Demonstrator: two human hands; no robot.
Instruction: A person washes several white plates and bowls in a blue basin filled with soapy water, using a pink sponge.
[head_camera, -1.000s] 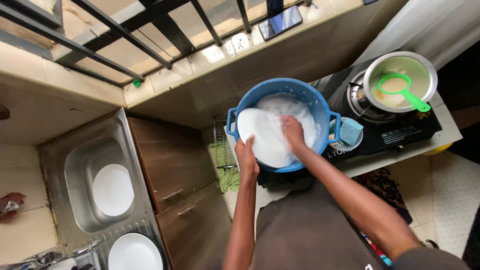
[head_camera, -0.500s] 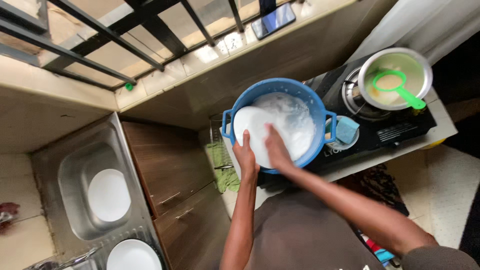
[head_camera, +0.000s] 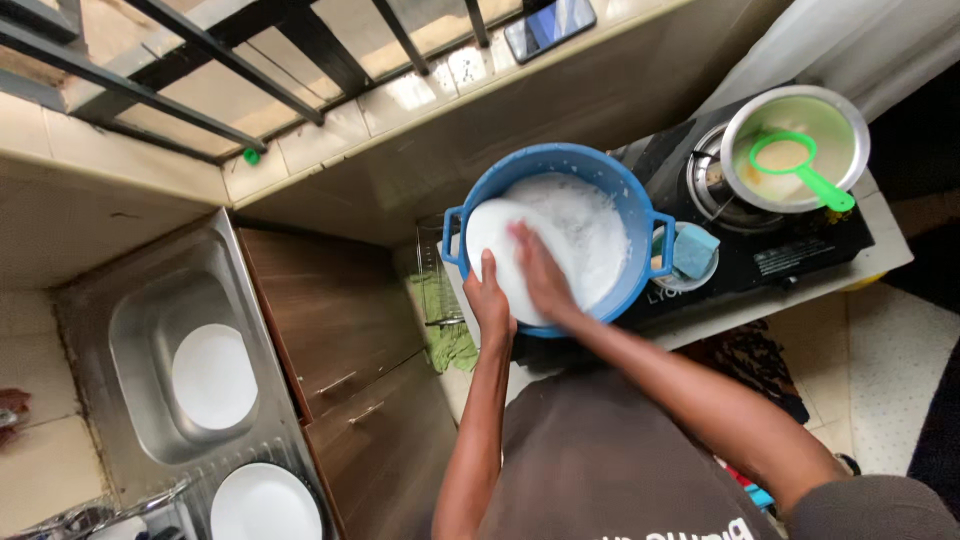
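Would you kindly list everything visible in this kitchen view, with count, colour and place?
basin: one, blue, full of white suds, beside the stove
plate: one, white, tilted in the basin
stove: one, black, right
pot: one, metal, on the stove
strainer: one, green, in the pot
sponge: one, blue, beside the basin
sink: one, steel, left
clean plates: two, white, at the sink
phone: one, dark, on the sill
left hand: grip on the plate's lower edge
right hand: flat on the plate

glossy plastic basin (head_camera: 640, 215); brushed steel sink (head_camera: 130, 330)
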